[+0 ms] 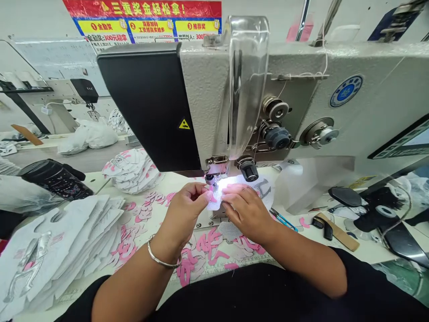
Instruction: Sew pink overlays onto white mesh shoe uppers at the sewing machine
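Under the lit needle area (pixel 211 180) of a sewing machine (pixel 205 89) lies a white fabric piece (pixel 271 202) with a grey outlined shape on it. My left hand (pixel 184 210), a silver bangle at its wrist, is closed in a pinch at the needle's left, on a small pink fabric strip (pixel 212 197). Just right of the needle, my right hand (pixel 246 209) has its fingers curled and pressed together on the white fabric piece. Its fingertips are partly washed out by the lamp. Many loose pink strips (pixel 209 241) lie scattered below both hands.
Layered white fabric pieces (pixel 77 241) are piled at the left, with another stack (pixel 134 172) behind. A black tumbler (pixel 55 181) lies there too. Blue-handled snips (pixel 284 220) and a tan strip (pixel 342 235) lie at the right. The machine head overhangs my hands.
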Available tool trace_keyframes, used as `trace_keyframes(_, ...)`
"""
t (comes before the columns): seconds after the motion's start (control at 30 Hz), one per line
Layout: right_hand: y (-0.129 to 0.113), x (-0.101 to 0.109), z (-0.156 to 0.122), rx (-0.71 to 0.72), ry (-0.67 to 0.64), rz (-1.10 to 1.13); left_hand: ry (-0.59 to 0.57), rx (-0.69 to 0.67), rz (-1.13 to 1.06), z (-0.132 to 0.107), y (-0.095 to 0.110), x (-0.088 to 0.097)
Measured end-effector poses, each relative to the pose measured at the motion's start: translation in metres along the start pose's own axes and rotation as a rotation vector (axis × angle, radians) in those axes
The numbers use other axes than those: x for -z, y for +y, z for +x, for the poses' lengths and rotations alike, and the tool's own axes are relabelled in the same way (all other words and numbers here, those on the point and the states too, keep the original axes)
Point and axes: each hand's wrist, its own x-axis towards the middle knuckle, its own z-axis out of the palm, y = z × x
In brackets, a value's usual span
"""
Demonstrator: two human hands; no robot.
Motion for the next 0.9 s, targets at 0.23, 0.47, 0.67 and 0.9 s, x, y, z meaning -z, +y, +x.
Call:
trace_keyframes(0.23,0.012,-0.011,-0.003,0.039,0.098,0.066,-0.057,0.016,0.194,0.003,-0.007,0.008)
trace_keyframes(0.47,0.019,-0.004,0.0,0.117,0.084,0.072,-0.113,-0.006,0.362,0.001,-0.001,0.011)
trace_keyframes(0.67,0.018,-0.002,-0.003,0.121,0.015,0.02,-0.088,-0.023,0.435,-0.004,0.001,0.007)
trace_keyframes(0.9,0.012,-0.004,-0.007,0.097,0.026,-0.008,-0.055,-0.057,0.347,-0.007,-0.003,0.001)
